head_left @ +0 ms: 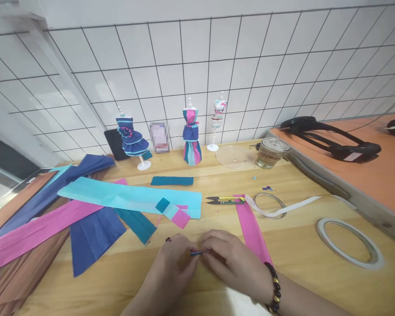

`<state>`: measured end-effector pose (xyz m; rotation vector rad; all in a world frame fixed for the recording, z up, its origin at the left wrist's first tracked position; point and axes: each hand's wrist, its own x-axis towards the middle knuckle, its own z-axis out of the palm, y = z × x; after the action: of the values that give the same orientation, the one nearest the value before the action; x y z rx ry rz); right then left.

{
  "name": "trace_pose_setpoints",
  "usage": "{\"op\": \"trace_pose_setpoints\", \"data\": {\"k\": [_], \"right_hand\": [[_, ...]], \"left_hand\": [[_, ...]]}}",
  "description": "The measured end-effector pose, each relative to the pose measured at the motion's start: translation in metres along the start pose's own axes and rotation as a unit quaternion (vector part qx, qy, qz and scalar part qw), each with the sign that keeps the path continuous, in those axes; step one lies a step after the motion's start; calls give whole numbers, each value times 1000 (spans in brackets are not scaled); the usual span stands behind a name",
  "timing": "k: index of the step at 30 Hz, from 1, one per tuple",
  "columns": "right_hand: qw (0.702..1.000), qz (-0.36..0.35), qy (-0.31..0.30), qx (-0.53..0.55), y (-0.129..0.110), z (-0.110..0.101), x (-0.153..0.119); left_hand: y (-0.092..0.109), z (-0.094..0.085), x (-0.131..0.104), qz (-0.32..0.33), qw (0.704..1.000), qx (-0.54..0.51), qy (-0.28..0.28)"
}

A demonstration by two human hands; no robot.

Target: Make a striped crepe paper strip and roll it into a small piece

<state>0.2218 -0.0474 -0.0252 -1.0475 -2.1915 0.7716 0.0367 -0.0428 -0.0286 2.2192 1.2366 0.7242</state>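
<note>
Near the front middle of the wooden table, my left hand (178, 259) and my right hand (228, 256) meet fingertip to fingertip. Both pinch a small dark blue strip (196, 253), mostly hidden by the fingers. A bracelet of black and gold beads (275, 289) circles my right wrist. Just beyond the hands lie small joined teal, light blue and pink pieces (173, 213) on a long light blue strip (131, 195). A pink strip (253, 230) runs under my right forearm, its far end beside yellow-handled thread snips (225, 200).
Coloured strips (52, 210) cover the left side. Three small dressed mannequins (191, 136) stand at the back near a phone (116, 144). A glass of liquid (272, 151), a tape roll (350, 243), a thinner ring with loose tape (270, 205) and a black headband device (332, 138) are on the right.
</note>
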Motion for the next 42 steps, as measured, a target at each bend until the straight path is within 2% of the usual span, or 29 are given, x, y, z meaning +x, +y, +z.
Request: {"op": "trace_pose_setpoints", "data": {"k": [7,11,14,20,26,34,42], "right_hand": [[1000,-7,4,-6,0,2,0],[996,45,20,77,-3,0,1],[985,95,25,140,-4,0,2],[952,194,16,236,-4,3,2],[892,253,-5,374,-3,4,4],[880,271,-5,391,1,7,3],[882,275,6,383,3,8,4]], "left_hand": [[3,0,-1,-10,999,14,-30],[2,0,-1,4,1000,0,-24],[3,1,0,32,999,-16,3],[6,1,2,89,994,-10,58],[7,1,3,123,990,-15,70],[9,-1,6,143,987,-3,78],[8,-1,5,139,988,7,71]]}}
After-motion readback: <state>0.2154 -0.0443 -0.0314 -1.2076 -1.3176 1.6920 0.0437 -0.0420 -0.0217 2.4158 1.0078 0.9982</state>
